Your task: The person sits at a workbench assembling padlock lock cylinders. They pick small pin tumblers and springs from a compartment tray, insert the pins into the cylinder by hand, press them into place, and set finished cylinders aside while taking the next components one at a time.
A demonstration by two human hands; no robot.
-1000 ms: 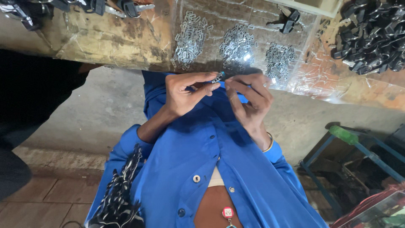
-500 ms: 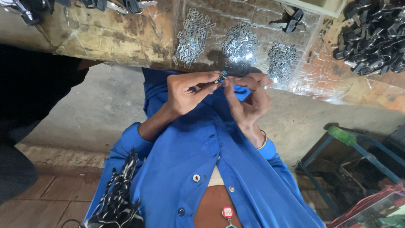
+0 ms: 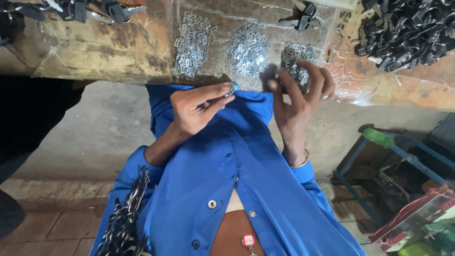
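Left hand (image 3: 196, 111) pinches a small metal piece (image 3: 232, 88) just below the bench edge (image 3: 118, 78); right hand (image 3: 301, 102) spread, fingertips at that edge.

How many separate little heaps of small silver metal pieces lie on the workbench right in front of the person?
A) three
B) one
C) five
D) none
A: three heaps of small silver pieces lie side by side on the plastic-covered workbench; the right hand reaches toward the rightmost heap while the left hand pinches a small part.
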